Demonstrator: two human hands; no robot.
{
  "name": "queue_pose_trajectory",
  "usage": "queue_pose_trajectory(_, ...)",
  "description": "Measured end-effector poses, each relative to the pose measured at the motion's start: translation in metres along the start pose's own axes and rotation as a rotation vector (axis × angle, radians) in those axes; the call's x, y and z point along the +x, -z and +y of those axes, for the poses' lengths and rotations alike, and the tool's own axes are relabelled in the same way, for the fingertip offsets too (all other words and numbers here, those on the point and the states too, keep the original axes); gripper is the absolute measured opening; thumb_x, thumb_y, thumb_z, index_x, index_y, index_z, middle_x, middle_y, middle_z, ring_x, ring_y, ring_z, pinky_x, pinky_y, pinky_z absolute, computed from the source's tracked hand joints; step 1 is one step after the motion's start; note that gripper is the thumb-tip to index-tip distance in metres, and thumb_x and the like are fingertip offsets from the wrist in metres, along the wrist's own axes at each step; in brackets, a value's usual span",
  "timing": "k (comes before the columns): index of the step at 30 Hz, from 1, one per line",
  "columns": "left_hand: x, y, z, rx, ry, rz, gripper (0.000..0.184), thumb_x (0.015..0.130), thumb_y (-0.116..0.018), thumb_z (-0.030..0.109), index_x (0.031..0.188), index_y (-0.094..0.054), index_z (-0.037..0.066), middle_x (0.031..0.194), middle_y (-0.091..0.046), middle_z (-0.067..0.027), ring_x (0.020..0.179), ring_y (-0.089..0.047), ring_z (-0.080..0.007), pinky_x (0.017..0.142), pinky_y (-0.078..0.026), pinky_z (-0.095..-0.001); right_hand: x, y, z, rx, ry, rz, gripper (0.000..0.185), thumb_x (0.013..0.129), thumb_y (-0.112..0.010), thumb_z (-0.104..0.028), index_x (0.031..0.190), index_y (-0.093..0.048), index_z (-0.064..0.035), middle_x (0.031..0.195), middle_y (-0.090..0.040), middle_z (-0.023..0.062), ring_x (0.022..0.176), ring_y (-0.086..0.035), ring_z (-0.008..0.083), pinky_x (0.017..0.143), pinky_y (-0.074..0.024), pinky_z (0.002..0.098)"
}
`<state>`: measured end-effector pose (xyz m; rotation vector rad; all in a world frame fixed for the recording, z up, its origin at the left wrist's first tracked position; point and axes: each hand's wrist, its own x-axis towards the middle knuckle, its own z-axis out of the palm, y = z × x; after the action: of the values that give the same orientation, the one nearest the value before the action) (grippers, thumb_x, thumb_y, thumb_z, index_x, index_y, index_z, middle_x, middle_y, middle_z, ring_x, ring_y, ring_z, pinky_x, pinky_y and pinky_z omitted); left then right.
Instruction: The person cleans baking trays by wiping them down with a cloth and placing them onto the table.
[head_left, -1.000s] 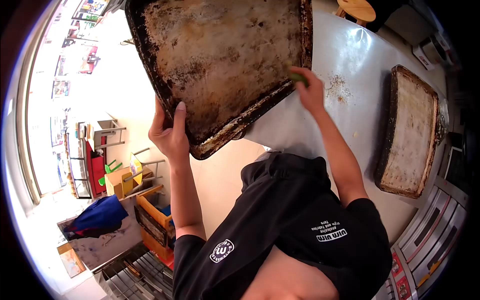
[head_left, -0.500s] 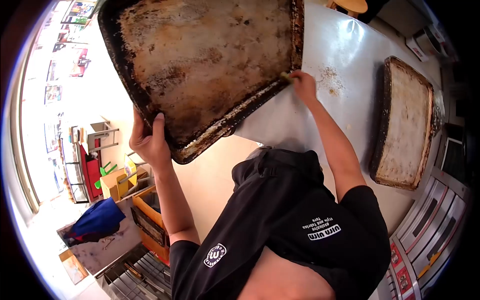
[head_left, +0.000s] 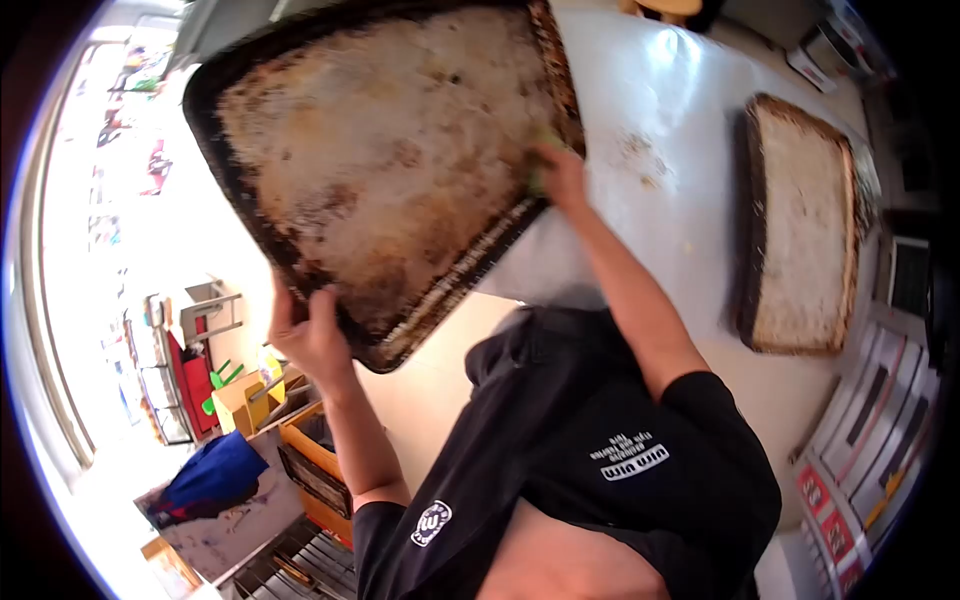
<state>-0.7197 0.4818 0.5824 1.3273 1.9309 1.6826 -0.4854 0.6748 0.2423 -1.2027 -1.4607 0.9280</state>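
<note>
A large baking tray (head_left: 390, 140), its inner surface browned and crusted, is held up at a tilt in front of me. My left hand (head_left: 308, 325) grips its near left corner, the thumb over the rim and the other fingers behind it. At the tray's right side, my right hand (head_left: 562, 175) is closed on a small yellow-green thing (head_left: 537, 178), blurred by motion and mostly hidden by the fingers. That hand is over the tray's inner surface near the right corner; whether it touches is unclear. Pale crumbs line the near rim.
A second baking tray (head_left: 803, 225) lies on the shiny metal table (head_left: 655, 255) to the right, with scattered brown crumbs (head_left: 640, 160) left of it. A blue cloth (head_left: 212, 474) and an orange crate (head_left: 315, 445) are at lower left. A metal appliance (head_left: 860, 440) stands at lower right.
The held tray has shifted left and swung its near corner down. My right hand has moved left, from the tray's near right rim to over its inner surface.
</note>
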Motion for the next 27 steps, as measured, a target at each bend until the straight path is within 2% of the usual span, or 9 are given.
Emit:
queue_pose_trajectory(1, -0.001, -0.001, -0.001, 0.003, -0.005, -0.004, 0.054, 0.081, -0.062, -0.01, 0.135, -0.062, -0.008, 0.106, -0.072, -0.0074, 0.088, -0.065, -0.0106, 0.079, -0.052, -0.0237, 0.016, 0.019, 0.022, -0.388, -0.449, -0.138, 0.044, 0.084, -0.063, 0.0, 0.124, -0.075, -0.0149, 0.113, -0.075, 0.0171, 0.102, -0.073, 0.0319, 0.091, -0.0564, 0.0393)
queue_pose_trajectory(2, 0.002, -0.003, -0.002, -0.033, 0.004, 0.006, 0.055, 0.081, -0.063, -0.011, 0.136, -0.061, -0.008, 0.107, -0.073, -0.0075, 0.09, -0.065, -0.0103, 0.081, -0.051, -0.024, 0.017, 0.024, 0.046, -0.245, -0.314, 0.052, 0.044, 0.085, -0.063, 0.0, 0.126, -0.073, -0.0124, 0.112, -0.075, 0.0186, 0.104, -0.074, 0.0303, 0.093, -0.0561, 0.0385)
queue_pose_trajectory(3, -0.003, 0.001, -0.005, -0.088, 0.026, 0.008, 0.052, 0.085, -0.065, -0.01, 0.137, -0.06, -0.009, 0.108, -0.073, -0.0064, 0.09, -0.064, -0.0094, 0.082, -0.051, -0.0234, 0.015, 0.033, -0.004, -0.239, -0.336, 0.068, 0.044, 0.085, -0.063, -0.001, 0.128, -0.072, -0.0102, 0.116, -0.075, 0.0174, 0.108, -0.072, 0.0299, 0.097, -0.0543, 0.0372)
queue_pose_trajectory(5, 0.004, 0.002, 0.0, -0.003, 0.02, -0.007, 0.048, 0.092, -0.069, -0.004, 0.138, -0.059, -0.008, 0.11, -0.072, -0.0054, 0.091, -0.063, -0.0085, 0.082, -0.05, -0.0226, 0.022, 0.026, -0.095, -0.082, 0.039, 0.126, 0.048, 0.084, -0.061, -0.001, 0.13, -0.071, -0.0132, 0.132, -0.067, 0.0161, 0.117, -0.065, 0.0324, 0.102, -0.0511, 0.0398)
queue_pose_trajectory(8, 0.01, 0.007, -0.011, -0.105, 0.029, -0.028, 0.046, 0.098, -0.069, 0.004, 0.141, -0.057, -0.006, 0.113, -0.072, -0.0056, 0.093, -0.061, -0.0065, 0.081, -0.049, -0.0214, -0.001, -0.001, -0.237, 0.035, 0.555, -0.167, 0.061, 0.083, -0.06, 0.003, 0.141, -0.064, -0.0175, 0.143, -0.062, 0.0115, 0.131, -0.059, 0.0287, 0.106, -0.0497, 0.0388)
queue_pose_trajectory(11, 0.011, 0.009, -0.004, -0.075, 0.063, -0.082, 0.05, 0.1, -0.067, 0.006, 0.145, -0.052, -0.007, 0.12, -0.071, -0.008, 0.102, -0.062, -0.0084, 0.091, -0.049, -0.0228, -0.026, -0.048, -0.303, 0.031, 0.776, -0.241, 0.063, 0.085, -0.06, 0.002, 0.144, -0.059, -0.0188, 0.152, -0.053, 0.0071, 0.133, -0.056, 0.0308, 0.106, -0.0499, 0.0408)
queue_pose_trajectory(14, 0.007, 0.012, -0.007, -0.093, 0.028, -0.097, 0.055, 0.1, -0.068, 0.008, 0.148, -0.047, -0.008, 0.131, -0.066, -0.0118, 0.114, -0.06, -0.0134, 0.101, -0.046, -0.0276, -0.002, -0.088, -0.326, 0.006, 0.79, -0.144, 0.063, 0.085, -0.059, 0.001, 0.145, -0.057, -0.016, 0.155, -0.05, 0.0066, 0.13, -0.056, 0.0338, 0.102, -0.0511, 0.0423)
queue_pose_trajectory(20, -0.002, 0.008, 0.0, -0.077, -0.049, -0.112, 0.053, 0.099, -0.069, 0.007, 0.145, -0.05, -0.01, 0.128, -0.067, -0.012, 0.112, -0.061, -0.0138, 0.1, -0.047, -0.0274, 0.003, -0.07, -0.342, 0.103, 0.805, -0.133, 0.058, 0.082, -0.062, -0.003, 0.139, -0.06, -0.0114, 0.147, -0.054, 0.0122, 0.118, -0.059, 0.0387, 0.094, -0.0515, 0.0462)
queue_pose_trajectory(27, 0.0, -0.012, -0.008, -0.1, 0.019, 0.003, 0.046, 0.096, -0.071, 0.002, 0.139, -0.057, -0.01, 0.117, -0.072, -0.0113, 0.099, -0.065, -0.0118, 0.091, -0.052, -0.0248, -0.1, -0.035, -0.275, 0.194, 0.695, -0.772, 0.044, 0.079, -0.067, -0.007, 0.122, -0.071, -0.0161, 0.12, -0.06, 0.0103, 0.114, -0.059, 0.0351, 0.095, -0.0507, 0.046)
